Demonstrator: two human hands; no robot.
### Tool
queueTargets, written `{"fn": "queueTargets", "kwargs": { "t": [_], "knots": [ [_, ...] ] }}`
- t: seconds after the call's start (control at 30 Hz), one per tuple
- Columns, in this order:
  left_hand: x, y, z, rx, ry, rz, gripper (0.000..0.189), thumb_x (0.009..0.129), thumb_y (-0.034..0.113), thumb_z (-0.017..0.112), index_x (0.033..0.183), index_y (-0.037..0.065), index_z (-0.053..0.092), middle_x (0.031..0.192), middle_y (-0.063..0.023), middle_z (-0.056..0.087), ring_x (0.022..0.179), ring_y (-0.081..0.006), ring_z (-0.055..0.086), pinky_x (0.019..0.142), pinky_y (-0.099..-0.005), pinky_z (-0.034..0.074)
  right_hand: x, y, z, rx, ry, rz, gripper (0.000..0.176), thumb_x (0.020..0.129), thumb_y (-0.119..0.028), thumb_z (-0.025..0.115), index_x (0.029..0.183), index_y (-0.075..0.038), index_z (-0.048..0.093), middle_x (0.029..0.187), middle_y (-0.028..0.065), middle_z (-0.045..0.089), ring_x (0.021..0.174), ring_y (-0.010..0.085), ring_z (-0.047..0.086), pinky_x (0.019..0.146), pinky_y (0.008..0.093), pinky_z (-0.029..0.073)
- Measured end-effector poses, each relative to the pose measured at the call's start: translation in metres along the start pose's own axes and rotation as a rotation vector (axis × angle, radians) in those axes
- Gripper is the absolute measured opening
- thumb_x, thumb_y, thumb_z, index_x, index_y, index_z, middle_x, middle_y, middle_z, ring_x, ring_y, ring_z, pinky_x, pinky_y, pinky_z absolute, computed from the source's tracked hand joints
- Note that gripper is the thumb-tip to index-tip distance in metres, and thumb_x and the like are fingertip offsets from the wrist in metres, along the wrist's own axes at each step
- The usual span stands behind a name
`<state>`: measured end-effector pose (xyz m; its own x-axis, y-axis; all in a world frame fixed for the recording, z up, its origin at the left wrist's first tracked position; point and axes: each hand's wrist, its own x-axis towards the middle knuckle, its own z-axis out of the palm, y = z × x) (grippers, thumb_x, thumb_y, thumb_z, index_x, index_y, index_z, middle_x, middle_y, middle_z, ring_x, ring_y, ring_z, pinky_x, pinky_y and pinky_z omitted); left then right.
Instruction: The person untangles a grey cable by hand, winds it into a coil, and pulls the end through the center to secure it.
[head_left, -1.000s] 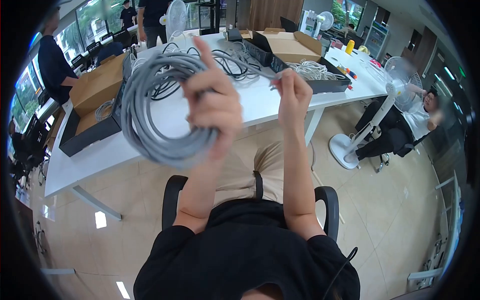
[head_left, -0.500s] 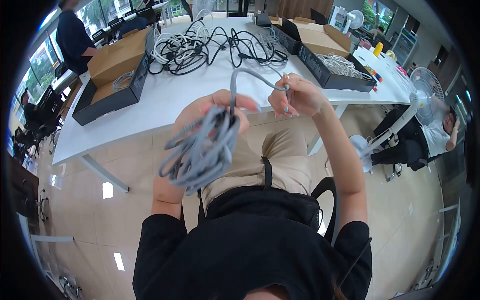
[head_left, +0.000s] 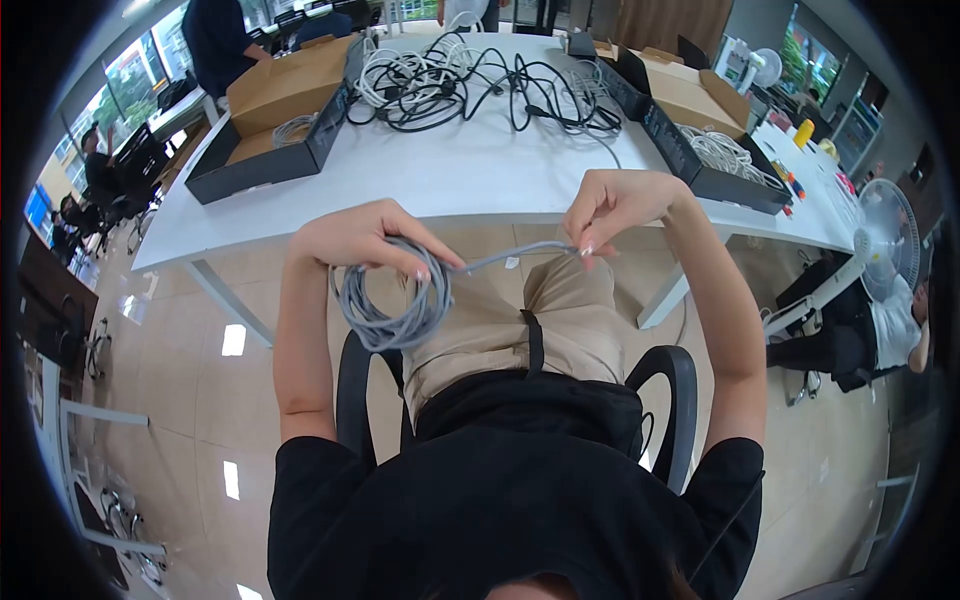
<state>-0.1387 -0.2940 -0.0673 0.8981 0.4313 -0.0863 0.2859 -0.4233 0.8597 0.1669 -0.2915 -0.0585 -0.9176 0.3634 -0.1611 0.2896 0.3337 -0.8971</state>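
A grey cable (head_left: 392,312) hangs in a coil of several loops from my left hand (head_left: 375,238), whose fingers and thumb pinch the top of the coil. From the coil a single stretch of the same cable runs across to the right, above my lap. My right hand (head_left: 618,205) pinches that stretch between thumb and fingertips, in front of the table's near edge. A thin length of grey cable also lies on the table behind my right hand, running back to a tangle of black and white cables (head_left: 440,95).
The white table (head_left: 420,185) holds an open box (head_left: 265,160) with a small cable coil at left and another open box (head_left: 715,175) with white cables at right. A fan (head_left: 885,240) and a seated person (head_left: 895,325) are at right. Another person (head_left: 215,45) stands back left.
The grey coil has swung from a blurred bunch into clearer round loops. Both hands have shifted, and the cable between them has dropped from a raised arc to a nearly straight line.
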Motion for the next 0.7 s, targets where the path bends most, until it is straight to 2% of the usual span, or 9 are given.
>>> {"fn": "queueTargets", "kwargs": {
  "t": [0.13, 0.17, 0.27, 0.33, 0.37, 0.43, 0.57, 0.63, 0.7],
  "knots": [
    [-0.015, 0.0, 0.006, 0.146, 0.383, -0.091, 0.025, 0.072, 0.016, 0.066, 0.096, 0.009, 0.067, 0.069, 0.0007, 0.063, 0.047, -0.0019, 0.038, 0.039, -0.0189, 0.026, 0.018, -0.005, 0.012, -0.236, -0.016, 0.135, 0.024, 0.081, -0.021, 0.059, 0.071, 0.0, 0.066, 0.057, 0.0028, 0.058, 0.047, 0.0091, 0.049, 0.053, 0.0223, 0.043],
    [-0.017, 0.004, 0.008, 0.151, 0.444, -0.126, 0.024, 0.072, 0.015, 0.067, 0.095, 0.008, 0.067, 0.076, -0.0013, 0.065, 0.056, -0.0033, 0.05, 0.047, -0.0176, 0.036, 0.025, -0.002, 0.013, -0.223, -0.083, 0.188, 0.024, 0.082, -0.021, 0.058, 0.074, 0.0, 0.065, 0.058, 0.0028, 0.058, 0.047, 0.0084, 0.049, 0.051, 0.0221, 0.042],
    [-0.018, -0.004, 0.015, 0.361, 0.642, 0.17, 0.024, 0.072, 0.012, 0.066, 0.096, 0.007, 0.066, 0.086, -0.0045, 0.066, 0.072, -0.0067, 0.057, 0.062, -0.0177, 0.043, 0.049, 0.011, 0.019, -0.1, -0.218, 0.334, 0.023, 0.084, -0.02, 0.053, 0.083, 0.0, 0.063, 0.06, 0.0025, 0.059, 0.046, 0.0065, 0.048, 0.047, 0.0212, 0.04],
    [-0.02, 0.012, 0.026, 0.33, 0.757, 0.139, 0.026, 0.072, 0.01, 0.066, 0.098, 0.006, 0.065, 0.09, -0.0056, 0.065, 0.08, -0.0085, 0.058, 0.072, -0.0189, 0.043, 0.062, 0.013, 0.028, 0.097, -0.232, 0.423, 0.023, 0.086, -0.019, 0.049, 0.09, 0.0, 0.061, 0.06, 0.0024, 0.06, 0.045, 0.0052, 0.047, 0.044, 0.0202, 0.037],
    [-0.023, 0.019, 0.029, 0.316, 0.815, 0.124, 0.028, 0.072, 0.008, 0.066, 0.099, 0.005, 0.064, 0.092, -0.0061, 0.065, 0.085, -0.0094, 0.058, 0.077, -0.0196, 0.043, 0.07, 0.021, 0.027, 0.113, -0.239, 0.316, 0.022, 0.087, -0.018, 0.047, 0.092, 0.0, 0.059, 0.061, 0.0024, 0.06, 0.044, 0.0047, 0.046, 0.043, 0.0198, 0.037],
    [-0.026, 0.011, 0.034, 0.208, 0.963, 0.185, 0.031, 0.073, 0.008, 0.065, 0.104, 0.004, 0.062, 0.09, -0.0053, 0.065, 0.075, -0.0067, 0.057, 0.067, -0.0177, 0.043, 0.086, 0.035, 0.025, 0.147, -0.256, 0.105, 0.022, 0.089, -0.015, 0.042, 0.096, -0.001, 0.057, 0.061, 0.0023, 0.06, 0.042, 0.0038, 0.044, 0.042, 0.019, 0.036],
    [-0.043, 0.004, 0.04, 0.056, 1.189, 0.119, 0.035, 0.076, 0.007, 0.064, 0.111, 0.005, 0.058, 0.081, -0.0027, 0.062, 0.054, -0.0005, 0.046, 0.047, -0.0153, 0.034, 0.1, 0.036, 0.029, -0.044, 0.353, -0.147, 0.021, 0.088, -0.01, 0.041, 0.096, -0.003, 0.059, 0.064, 0.0021, 0.06, 0.043, 0.0033, 0.043, 0.042, 0.0178, 0.035],
    [-0.046, -0.008, 0.044, -0.045, 1.265, 0.155, 0.034, 0.078, 0.008, 0.062, 0.112, 0.005, 0.057, 0.076, -0.0008, 0.058, 0.049, 0.0008, 0.037, 0.041, -0.016, 0.027, 0.104, 0.029, 0.029, -0.178, 0.649, -0.235, 0.02, 0.086, -0.007, 0.044, 0.096, -0.004, 0.06, 0.066, 0.003, 0.061, 0.046, 0.0038, 0.046, 0.043, 0.0178, 0.036],
    [-0.045, -0.011, 0.052, -0.209, 1.296, 0.216, 0.034, 0.081, 0.008, 0.06, 0.114, 0.005, 0.056, 0.071, 0.0004, 0.054, 0.046, 0.0014, 0.032, 0.039, -0.0161, 0.023, 0.116, 0.034, 0.023, -0.497, 1.032, -0.482, 0.021, 0.082, -0.002, 0.048, 0.097, -0.006, 0.062, 0.07, 0.0045, 0.062, 0.049, 0.0062, 0.049, 0.045, 0.0184, 0.038]
  ]
}}
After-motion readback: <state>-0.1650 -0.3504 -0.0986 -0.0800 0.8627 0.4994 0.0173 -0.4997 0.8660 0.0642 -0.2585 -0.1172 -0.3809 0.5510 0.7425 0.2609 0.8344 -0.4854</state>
